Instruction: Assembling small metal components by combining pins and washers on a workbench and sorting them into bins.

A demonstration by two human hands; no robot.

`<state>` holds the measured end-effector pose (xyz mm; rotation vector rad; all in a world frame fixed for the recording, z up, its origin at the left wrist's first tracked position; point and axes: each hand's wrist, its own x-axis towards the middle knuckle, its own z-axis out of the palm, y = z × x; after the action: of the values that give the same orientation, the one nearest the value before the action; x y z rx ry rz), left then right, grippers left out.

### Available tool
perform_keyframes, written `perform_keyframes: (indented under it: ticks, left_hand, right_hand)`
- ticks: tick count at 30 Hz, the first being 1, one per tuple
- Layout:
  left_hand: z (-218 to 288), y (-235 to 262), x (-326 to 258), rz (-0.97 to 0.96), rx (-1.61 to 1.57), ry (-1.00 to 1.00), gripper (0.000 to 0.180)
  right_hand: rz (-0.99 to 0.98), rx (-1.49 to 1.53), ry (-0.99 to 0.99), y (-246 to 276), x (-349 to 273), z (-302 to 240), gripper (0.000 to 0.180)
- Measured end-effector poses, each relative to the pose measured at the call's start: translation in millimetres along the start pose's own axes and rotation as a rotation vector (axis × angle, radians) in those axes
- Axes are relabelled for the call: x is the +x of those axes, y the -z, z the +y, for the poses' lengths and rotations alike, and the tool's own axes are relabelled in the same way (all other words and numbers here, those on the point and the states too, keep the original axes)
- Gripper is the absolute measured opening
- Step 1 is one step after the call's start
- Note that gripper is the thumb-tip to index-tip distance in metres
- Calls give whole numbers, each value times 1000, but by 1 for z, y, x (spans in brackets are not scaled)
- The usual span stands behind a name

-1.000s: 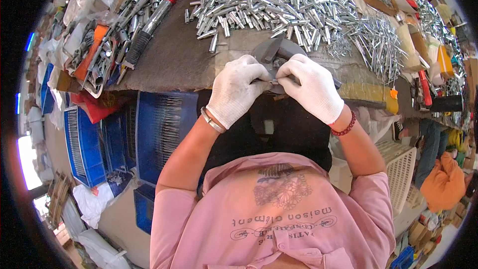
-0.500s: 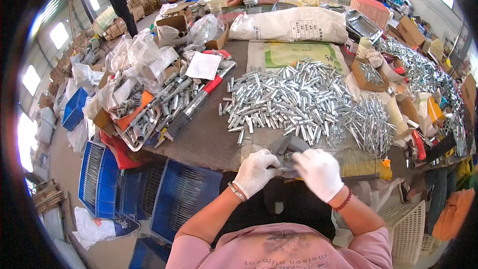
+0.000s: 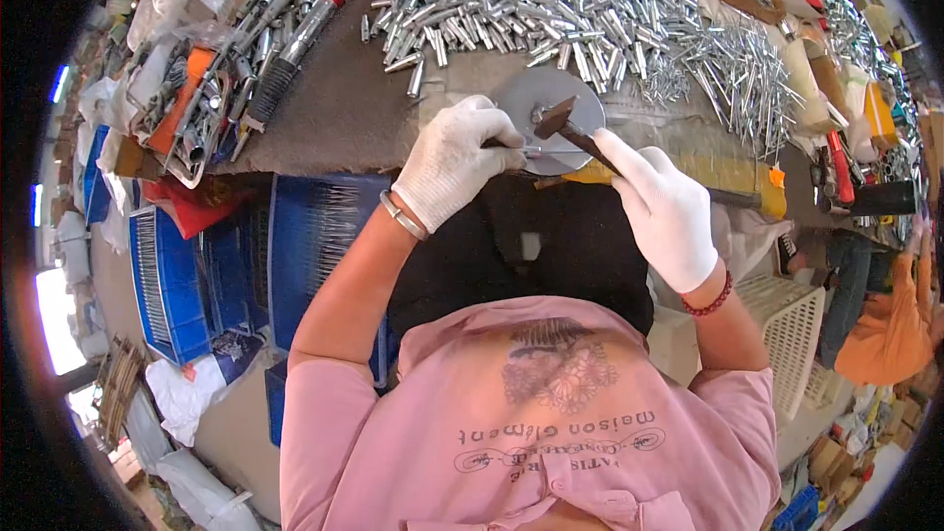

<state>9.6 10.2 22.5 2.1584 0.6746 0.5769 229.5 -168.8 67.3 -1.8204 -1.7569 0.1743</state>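
Head view: left hand (image 3: 454, 172), white glove, fingers closed, pinches thin metal pin (image 3: 531, 149) flat across round grey metal plate (image 3: 547, 118) at counter (image 3: 334, 108) edge. Right hand (image 3: 667, 206), gloved, grips hammer (image 3: 580, 135) handle; hammer head rests over pin on plate. Heap of silvery metal tubes (image 3: 551, 0) lies beyond plate.

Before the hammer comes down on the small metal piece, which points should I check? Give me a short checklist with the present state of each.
1. Right hand closed around the hammer handle: ok.
2. Left hand steadies the thin metal piece: ok.
3. Piece lies on the round metal plate: ok.
4. Hammer head above the piece: ok.
5. Left fingertips away from the strike spot: cannot tell, they look close.
6. Loose metal tubes off the plate: ok.
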Motion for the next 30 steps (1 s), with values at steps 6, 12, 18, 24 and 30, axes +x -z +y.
perform_keyframes:
  ticks: [6, 12, 18, 24, 30]
  left_hand:
    - [-6, -10, -7, -14, -141, 64, 18]
    - [-2, -9, -10, -3, -103, 27, 17]
    - [3, -3, -7, -8, -33, -15, 15]
    - [3, -5, -14, 59, -27, -34, 16]
    - [19, -35, -38, 373, -36, 128, 29]
  right_hand:
    - [221, 1, 176, -7, -23, -5, 58]
    - [-68, 174, -97, -1, -11, -5, 51]
    - [9, -156, 34, -9, 19, 7, 36]
    - [-30, -267, 28, -31, 7, -12, 15]
    - [-243, 192, -221, -41, -11, -21, 15]
